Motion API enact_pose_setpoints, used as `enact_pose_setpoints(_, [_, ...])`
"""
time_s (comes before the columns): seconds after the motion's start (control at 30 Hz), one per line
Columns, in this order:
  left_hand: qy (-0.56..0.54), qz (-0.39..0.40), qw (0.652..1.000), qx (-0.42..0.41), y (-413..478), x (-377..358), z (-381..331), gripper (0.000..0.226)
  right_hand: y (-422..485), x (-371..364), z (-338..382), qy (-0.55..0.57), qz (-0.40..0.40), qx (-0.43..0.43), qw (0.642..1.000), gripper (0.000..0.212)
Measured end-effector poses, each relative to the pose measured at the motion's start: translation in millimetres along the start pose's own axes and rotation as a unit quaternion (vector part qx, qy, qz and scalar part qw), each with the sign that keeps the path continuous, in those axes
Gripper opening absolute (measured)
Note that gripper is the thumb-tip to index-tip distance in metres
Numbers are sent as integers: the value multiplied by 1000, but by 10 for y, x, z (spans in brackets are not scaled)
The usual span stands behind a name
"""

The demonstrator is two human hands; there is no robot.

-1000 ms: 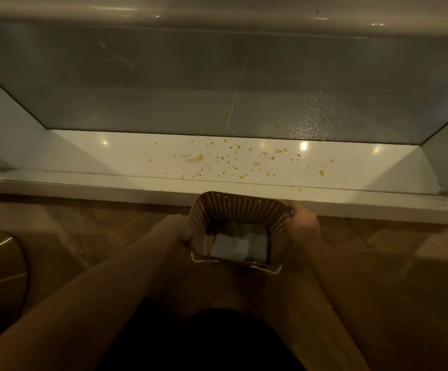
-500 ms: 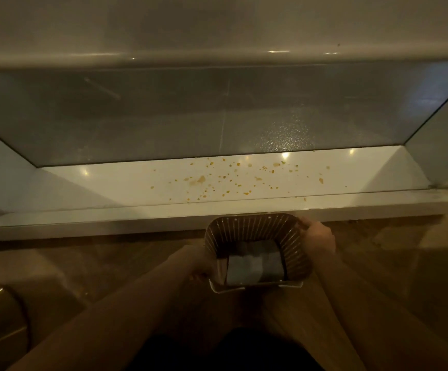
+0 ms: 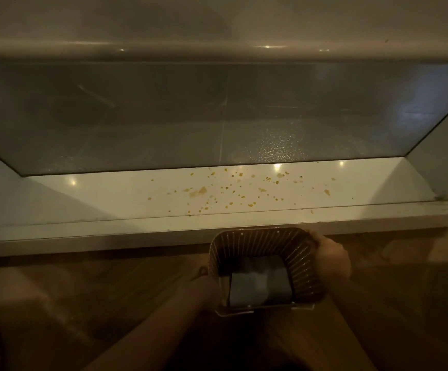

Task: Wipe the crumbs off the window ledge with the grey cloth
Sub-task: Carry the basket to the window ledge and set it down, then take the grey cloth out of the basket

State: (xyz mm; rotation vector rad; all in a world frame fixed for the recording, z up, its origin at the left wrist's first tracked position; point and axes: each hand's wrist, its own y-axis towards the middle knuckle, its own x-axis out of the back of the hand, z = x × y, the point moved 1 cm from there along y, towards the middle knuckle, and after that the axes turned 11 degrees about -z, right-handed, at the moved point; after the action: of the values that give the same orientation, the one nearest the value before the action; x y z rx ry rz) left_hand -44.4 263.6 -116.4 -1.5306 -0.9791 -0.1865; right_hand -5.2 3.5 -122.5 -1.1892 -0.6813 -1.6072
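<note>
Orange-brown crumbs point(image 3: 233, 191) lie scattered over the middle and right of the white window ledge point(image 3: 105, 194). Just below the ledge's front edge I hold a brown ribbed basket point(image 3: 263, 242) with both hands. A folded grey cloth point(image 3: 257, 287) lies inside it at the bottom. My right hand point(image 3: 330, 253) grips the basket's right rim. My left hand point(image 3: 204, 277) is at its left side, mostly hidden behind the basket wall.
Frosted window glass point(image 3: 217, 116) rises behind the ledge, with angled side walls at both ends. A wooden floor point(image 3: 83, 285) lies below the ledge. Dim light makes details hard to see.
The view has tilted so the ledge sits lower in the frame. The basket stays held in both hands just under the ledge, shifted slightly to the right.
</note>
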Motion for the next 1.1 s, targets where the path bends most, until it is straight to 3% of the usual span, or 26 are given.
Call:
enact_pose_setpoints(0.1, [-18,45,998,35,16,86,-17,41,39,10,43,-74,-41,66,994,38])
enact_pose_setpoints(0.2, [-27,95,994,38,44,147,-69,39,-7,-91,68,-114,-134,191,966,48])
enact_pose_setpoints(0.27, [-18,80,996,25,102,173,-90,35,-31,-174,124,-102,-157,287,939,42])
enact_pose_setpoints(0.33, [-26,63,998,8,166,175,-98,34,-52,-254,217,-103,-133,396,903,32])
enact_pose_setpoints(0.4, [17,51,998,-13,163,202,-111,23,-50,-350,318,-114,-10,446,888,29])
enact_pose_setpoints(0.47, [34,3,999,-33,160,247,-126,14,-27,-484,383,-131,129,440,879,38])
enact_pose_setpoints(0.57, [17,-72,996,-40,206,205,-75,11,58,-709,469,-207,222,438,846,65])
enact_pose_setpoints(0.67, [3,-110,994,-6,193,113,-36,44,146,-906,492,-273,293,407,821,96])
enact_pose_setpoints(0.73, [0,-130,991,-15,228,72,-12,49,179,-1035,499,-300,329,387,807,100])
enact_pose_setpoints(0.93, [-38,-122,991,-28,276,34,53,53,168,-1291,522,-391,369,375,755,98])
enact_pose_setpoints(1.1, [-59,-86,995,6,319,38,58,77,114,-1481,521,-396,330,392,762,97])
